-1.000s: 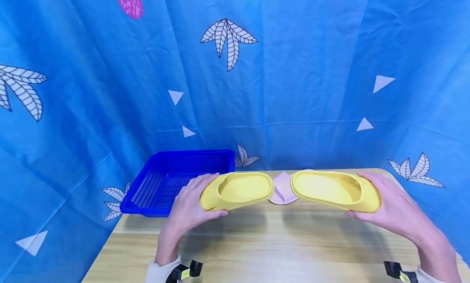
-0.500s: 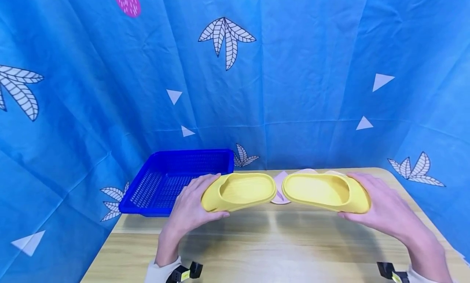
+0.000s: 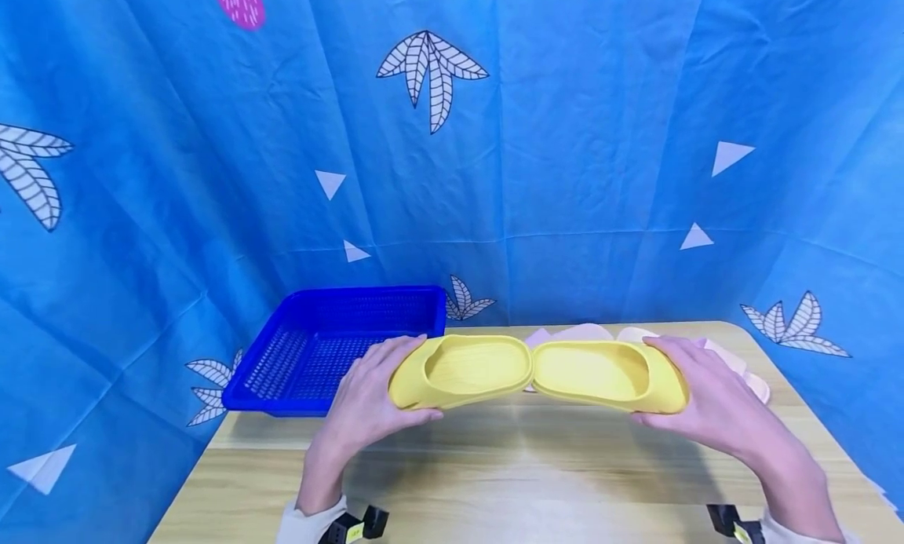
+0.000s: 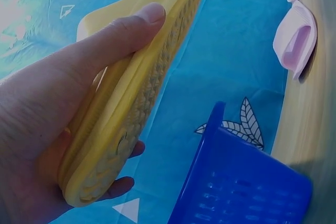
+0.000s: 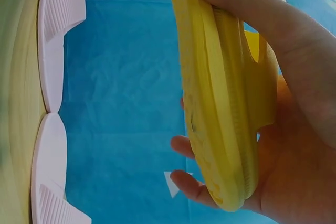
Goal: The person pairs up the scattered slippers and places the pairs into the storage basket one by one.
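Observation:
My left hand (image 3: 370,391) grips one yellow slipper (image 3: 479,365) by its toe end, the thumb along the near side. The matching yellow slipper (image 3: 593,369) is held the same way by my right hand (image 3: 706,395). Both are raised above the table with their footbeds tilted toward me, and their heel ends meet in the middle. The left wrist view shows a patterned sole (image 4: 139,100) and the thumb across the slipper's side. In the right wrist view several fingertips (image 5: 185,146) stick out past the sole edge.
Pale pink slippers (image 3: 588,333) lie along the back of the wooden table (image 3: 537,481), partly hidden by the yellow pair; two rest end to end in the right wrist view. A blue plastic basket (image 3: 271,341) stands at back left. A blue patterned curtain (image 3: 565,136) hangs behind.
My right hand has moved left with its slipper, bringing its heel end from a gap up against the other one. More of the pink slippers shows at the right. The left hand barely moves.

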Motion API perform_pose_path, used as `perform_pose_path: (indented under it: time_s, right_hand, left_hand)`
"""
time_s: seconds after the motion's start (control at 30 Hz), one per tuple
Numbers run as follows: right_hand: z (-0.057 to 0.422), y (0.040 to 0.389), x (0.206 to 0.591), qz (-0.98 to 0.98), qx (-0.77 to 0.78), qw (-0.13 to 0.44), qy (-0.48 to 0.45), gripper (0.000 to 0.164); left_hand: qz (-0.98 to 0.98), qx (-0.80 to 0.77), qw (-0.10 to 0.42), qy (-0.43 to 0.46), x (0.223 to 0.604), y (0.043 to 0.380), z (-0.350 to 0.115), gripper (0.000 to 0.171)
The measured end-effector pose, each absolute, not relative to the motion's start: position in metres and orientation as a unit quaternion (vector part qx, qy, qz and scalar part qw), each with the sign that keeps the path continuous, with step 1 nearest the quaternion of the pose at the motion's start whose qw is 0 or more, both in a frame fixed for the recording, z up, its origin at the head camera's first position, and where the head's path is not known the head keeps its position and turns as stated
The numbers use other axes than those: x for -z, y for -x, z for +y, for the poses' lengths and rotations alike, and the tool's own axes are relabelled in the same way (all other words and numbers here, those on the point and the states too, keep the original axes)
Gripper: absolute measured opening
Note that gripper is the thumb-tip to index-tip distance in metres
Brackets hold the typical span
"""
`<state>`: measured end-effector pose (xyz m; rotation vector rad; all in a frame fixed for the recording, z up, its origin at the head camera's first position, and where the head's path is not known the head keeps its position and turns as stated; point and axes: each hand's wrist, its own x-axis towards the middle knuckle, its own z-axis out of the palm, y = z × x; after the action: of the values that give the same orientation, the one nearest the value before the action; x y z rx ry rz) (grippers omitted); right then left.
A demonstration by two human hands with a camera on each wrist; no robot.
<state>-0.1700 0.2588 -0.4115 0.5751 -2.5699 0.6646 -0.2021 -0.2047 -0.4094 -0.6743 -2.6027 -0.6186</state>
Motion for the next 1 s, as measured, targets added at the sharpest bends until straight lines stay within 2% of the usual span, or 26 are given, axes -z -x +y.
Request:
perform_pose_path:
  time_s: [0.2, 0.6, 1.0]
  right_hand:
    - [0.258, 0.17, 0.41, -0.927, -0.241, 0.204, -0.202, 0.104]
    - [0.247, 0.17, 0.412, -0.932, -0.179, 0.246, -0.197, 0.1]
    - [0.239, 0.172, 0.412, -0.922, -0.155, 0.275, -0.223, 0.102]
  left_hand:
    - [-0.927, 0.223, 0.185, 0.239, 0.409, 0.204, -0.199, 0.102]
    - [-0.933, 0.187, 0.19, 0.243, 0.414, 0.203, -0.198, 0.099]
    - [-0.93, 0.162, 0.207, 0.257, 0.413, 0.201, -0.191, 0.103]
